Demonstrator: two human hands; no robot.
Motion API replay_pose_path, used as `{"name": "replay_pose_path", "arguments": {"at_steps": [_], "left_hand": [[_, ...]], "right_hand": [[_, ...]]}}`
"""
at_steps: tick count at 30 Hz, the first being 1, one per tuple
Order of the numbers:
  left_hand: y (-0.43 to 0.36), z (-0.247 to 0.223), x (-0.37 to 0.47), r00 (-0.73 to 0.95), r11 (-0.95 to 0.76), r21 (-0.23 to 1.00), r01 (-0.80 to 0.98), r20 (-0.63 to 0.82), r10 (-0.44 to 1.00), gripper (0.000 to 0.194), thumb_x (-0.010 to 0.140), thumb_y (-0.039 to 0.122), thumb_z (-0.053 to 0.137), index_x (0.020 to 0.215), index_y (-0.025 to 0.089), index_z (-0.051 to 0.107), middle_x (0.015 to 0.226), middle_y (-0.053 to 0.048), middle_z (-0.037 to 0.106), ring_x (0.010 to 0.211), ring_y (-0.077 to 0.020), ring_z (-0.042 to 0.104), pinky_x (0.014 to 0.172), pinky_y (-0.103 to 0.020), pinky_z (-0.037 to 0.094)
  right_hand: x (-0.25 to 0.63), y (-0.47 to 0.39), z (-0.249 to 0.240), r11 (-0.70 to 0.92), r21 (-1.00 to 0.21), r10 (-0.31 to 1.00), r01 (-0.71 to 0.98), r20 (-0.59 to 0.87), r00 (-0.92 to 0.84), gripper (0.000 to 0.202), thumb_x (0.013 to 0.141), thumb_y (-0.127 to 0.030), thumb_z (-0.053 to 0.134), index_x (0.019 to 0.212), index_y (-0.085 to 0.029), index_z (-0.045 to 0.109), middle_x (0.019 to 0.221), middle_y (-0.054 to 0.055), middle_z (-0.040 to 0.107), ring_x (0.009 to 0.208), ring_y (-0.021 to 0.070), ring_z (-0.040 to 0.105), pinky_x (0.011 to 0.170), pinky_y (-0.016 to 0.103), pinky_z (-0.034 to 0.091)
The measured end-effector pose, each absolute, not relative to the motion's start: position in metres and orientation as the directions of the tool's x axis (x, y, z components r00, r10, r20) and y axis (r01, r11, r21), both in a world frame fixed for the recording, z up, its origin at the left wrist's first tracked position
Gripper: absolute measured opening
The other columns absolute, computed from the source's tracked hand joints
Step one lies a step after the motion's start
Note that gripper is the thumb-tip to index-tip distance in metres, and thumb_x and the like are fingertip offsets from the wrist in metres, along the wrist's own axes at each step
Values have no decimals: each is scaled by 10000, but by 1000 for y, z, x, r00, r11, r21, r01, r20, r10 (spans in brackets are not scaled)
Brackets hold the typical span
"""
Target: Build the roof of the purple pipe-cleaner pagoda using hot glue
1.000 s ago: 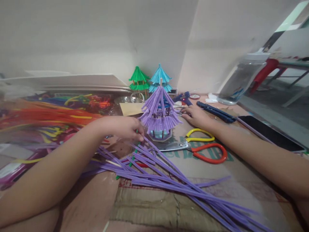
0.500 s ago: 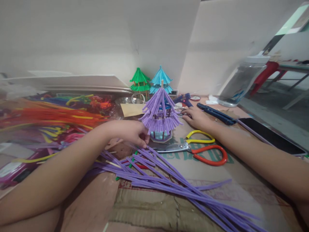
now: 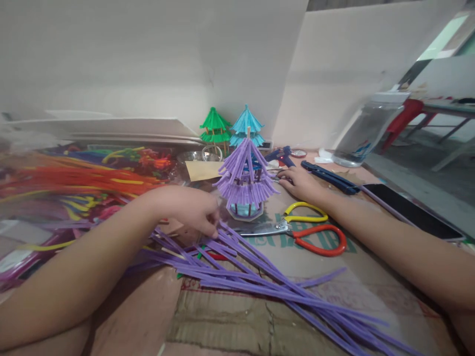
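My left hand [image 3: 193, 210] is curled, with thumb and fingertips closed at the near ends of the purple pipe cleaners [image 3: 256, 262], which lie in a loose fan. Just beyond it stands a purple pipe-cleaner pavilion [image 3: 248, 185] with two roof tiers on an octagonal base. My right hand [image 3: 302, 184] rests on the table right of the pavilion. Its fingers are bent over a small metal tool [image 3: 275, 173], mostly hidden, whose kind I cannot make out. Between the hands lie large scissors [image 3: 285, 227] with one yellow and one red-orange handle.
Behind stand a green pavilion [image 3: 214, 126] and a light-blue pavilion [image 3: 247, 123]. Orange pipe cleaners [image 3: 89, 175] are heaped at left. At right are a glue gun [image 3: 282, 155], a blue utility knife [image 3: 330, 178], a phone [image 3: 411, 210] and a clear water bottle [image 3: 371, 131]. Cardboard [image 3: 222, 321] covers the table.
My left hand has drawn slightly back from the pavilion, down onto the ends of the purple pipe cleaners. My right hand stays almost in place. The view has shifted a little.
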State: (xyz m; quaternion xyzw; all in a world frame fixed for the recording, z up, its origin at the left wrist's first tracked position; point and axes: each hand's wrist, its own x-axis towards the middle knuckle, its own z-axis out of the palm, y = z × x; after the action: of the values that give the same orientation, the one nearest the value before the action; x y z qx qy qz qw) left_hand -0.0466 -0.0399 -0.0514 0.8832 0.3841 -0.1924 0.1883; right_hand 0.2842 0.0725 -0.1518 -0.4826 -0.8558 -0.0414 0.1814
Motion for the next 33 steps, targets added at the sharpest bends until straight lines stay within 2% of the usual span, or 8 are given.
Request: {"name": "replay_pose_path", "arguments": {"at_steps": [3,5,10,13,20,25,30,33], "left_hand": [[-44,-53,-39,755,-634,417,651,-440,487,176,840,277,634,916,220,783,814,1,756,693,-128,633,624,-199,418],[-42,-56,-35,792,-631,479,610,-369,486,222,850,241,613,999,222,776,856,9,766,719,-117,644,648,-179,430],[-39,-67,-29,796,-656,453,604,-376,474,337,851,218,579,1131,253,763,952,5,778,726,-108,637,643,-171,424],[-42,-69,-28,792,-671,426,607,-394,466,344,840,237,599,1148,268,749,915,10,759,721,-109,620,632,-172,418],[-42,-67,-28,810,-688,431,584,-362,462,207,793,187,635,977,236,718,698,48,609,631,-98,539,559,-177,369],[-44,-65,-27,810,-685,434,585,-364,461,288,842,244,645,1110,262,748,800,23,682,691,-100,580,614,-174,399],[-48,-65,-25,827,-701,440,562,-334,453,238,810,195,651,1024,229,748,738,34,660,665,-97,577,585,-169,385],[-47,-68,-26,815,-712,399,577,-329,476,280,844,194,604,1061,264,768,824,25,723,684,-95,589,619,-173,395]], "right_hand": [[283,71,-150,534,-94,808,840,348,-475,312,968,-345,500,1136,-176,702,1151,151,671,1090,286,608,971,416,462],[282,70,-149,538,-87,804,839,352,-479,312,970,-338,495,1137,-173,700,1146,150,676,1091,286,606,973,420,463],[281,67,-148,549,-75,793,833,361,-490,319,978,-334,475,1134,-172,702,1144,141,684,1092,287,602,984,423,459],[282,68,-149,550,-75,793,832,361,-491,326,976,-339,476,1134,-164,702,1148,151,678,1083,289,607,975,429,468],[282,69,-150,560,-66,781,826,375,-499,305,967,-315,497,1125,-153,701,1138,150,688,1088,286,608,978,420,470],[281,67,-149,564,-65,778,823,375,-503,289,962,-296,507,1117,-148,701,1144,151,692,1097,284,608,989,417,463],[281,68,-149,558,-71,784,827,372,-497,298,964,-301,505,1117,-139,701,1154,157,690,1094,293,608,975,429,470],[280,67,-148,562,-67,782,825,369,-502,309,970,-307,494,1117,-133,704,1136,158,690,1085,292,611,971,423,471]]}}
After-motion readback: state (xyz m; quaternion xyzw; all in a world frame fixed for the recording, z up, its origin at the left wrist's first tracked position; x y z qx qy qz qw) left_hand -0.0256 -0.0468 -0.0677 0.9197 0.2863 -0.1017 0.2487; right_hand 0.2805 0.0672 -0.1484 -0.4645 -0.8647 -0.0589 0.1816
